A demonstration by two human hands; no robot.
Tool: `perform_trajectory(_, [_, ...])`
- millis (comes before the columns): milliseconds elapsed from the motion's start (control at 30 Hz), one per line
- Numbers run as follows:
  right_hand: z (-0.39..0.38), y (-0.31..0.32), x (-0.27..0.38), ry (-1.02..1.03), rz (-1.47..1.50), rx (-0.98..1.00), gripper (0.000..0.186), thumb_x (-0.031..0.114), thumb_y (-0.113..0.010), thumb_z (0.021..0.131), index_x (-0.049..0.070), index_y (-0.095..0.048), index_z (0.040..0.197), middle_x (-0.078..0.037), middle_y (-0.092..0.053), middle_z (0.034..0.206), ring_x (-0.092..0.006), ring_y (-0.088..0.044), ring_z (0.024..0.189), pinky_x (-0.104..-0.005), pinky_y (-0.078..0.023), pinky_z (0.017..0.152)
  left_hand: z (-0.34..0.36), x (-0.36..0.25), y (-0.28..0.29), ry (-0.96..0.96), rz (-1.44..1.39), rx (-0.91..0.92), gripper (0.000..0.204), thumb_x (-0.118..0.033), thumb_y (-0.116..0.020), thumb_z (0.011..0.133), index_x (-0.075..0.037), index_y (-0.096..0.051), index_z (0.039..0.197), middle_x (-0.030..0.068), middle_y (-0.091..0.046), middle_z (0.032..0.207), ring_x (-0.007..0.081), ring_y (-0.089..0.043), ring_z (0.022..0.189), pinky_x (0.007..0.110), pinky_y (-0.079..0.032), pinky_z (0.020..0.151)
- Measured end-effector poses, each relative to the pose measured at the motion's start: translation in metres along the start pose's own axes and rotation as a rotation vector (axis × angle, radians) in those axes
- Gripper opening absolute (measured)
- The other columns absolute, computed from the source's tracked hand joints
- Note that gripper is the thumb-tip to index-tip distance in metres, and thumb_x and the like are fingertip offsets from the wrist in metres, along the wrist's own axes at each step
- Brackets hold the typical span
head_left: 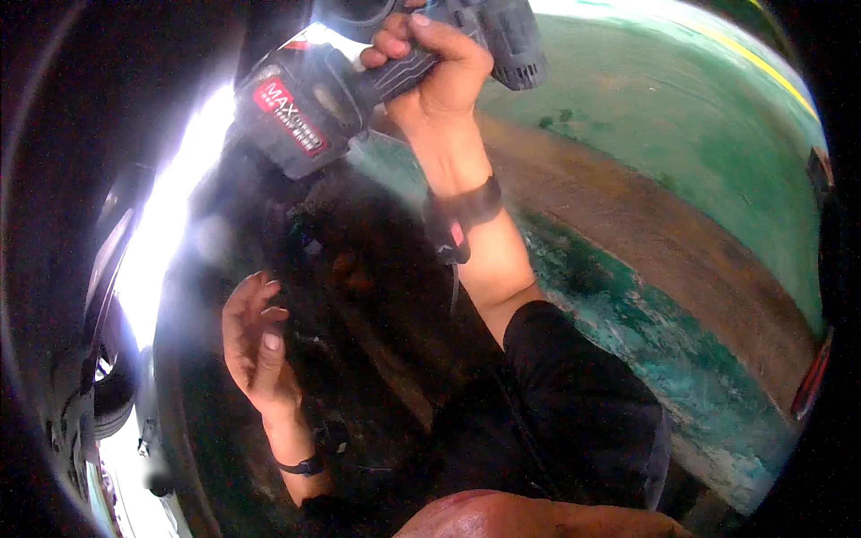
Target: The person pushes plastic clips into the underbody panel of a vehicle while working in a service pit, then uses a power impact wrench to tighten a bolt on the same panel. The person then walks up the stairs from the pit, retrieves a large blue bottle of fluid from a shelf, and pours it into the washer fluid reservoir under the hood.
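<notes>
A dark cordless power tool [336,108] with a large battery bearing a red label is raised at the top of the view. My right hand [435,85] grips its handle, with a dark band and a device on that wrist. My left hand [260,341] is lower left of it, fingers loosely bent and apart, holding nothing, with a dark band on its wrist. The upper end of the tool is cut off by the frame, among dark parts that I cannot make out.
A green floor [655,117] with a brown worn strip [628,224] and a yellow line [771,63] spans the right. A tyre [112,399] shows at the lower left beside a bright gap. Dark surfaces surround my arms. Bare skin fills the bottom edge.
</notes>
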State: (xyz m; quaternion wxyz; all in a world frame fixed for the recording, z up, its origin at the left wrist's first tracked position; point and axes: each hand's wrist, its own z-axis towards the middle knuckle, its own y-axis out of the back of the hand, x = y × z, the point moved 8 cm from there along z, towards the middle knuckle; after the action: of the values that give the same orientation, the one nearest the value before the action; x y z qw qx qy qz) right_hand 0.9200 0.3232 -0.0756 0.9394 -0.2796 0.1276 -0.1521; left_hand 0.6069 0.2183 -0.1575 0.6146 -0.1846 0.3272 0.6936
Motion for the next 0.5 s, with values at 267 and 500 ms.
perform_trajectory(267, [-0.032,0.017,-0.001,-0.010,-0.077,-0.031,0.031,0.014,-0.061,0.078,0.009,-0.056,0.108,-0.003,-0.047,0.074,-0.0153,-0.049,0.067,-0.0354,-0.042,0.064,-0.024,0.037,0.018,0.095,-0.070,-0.124,0.051,-0.033,-0.067,0.088,-0.001,-0.057,0.126,0.0118,-0.060,0.128,0.0228,-0.058,0.113,0.031,-0.045,0.088])
perform_trajectory(500, [-0.062,0.089,-0.059,-0.219,0.011,-0.348,0.032,0.011,-0.061,0.077,0.007,-0.057,0.109,-0.005,-0.052,0.074,-0.0175,-0.050,0.065,-0.0354,-0.044,0.061,-0.054,0.077,0.019,0.293,-0.058,-0.161,0.050,-0.031,-0.067,0.087,0.000,-0.058,0.126,0.0115,-0.060,0.127,0.0220,-0.058,0.112,0.031,-0.045,0.087])
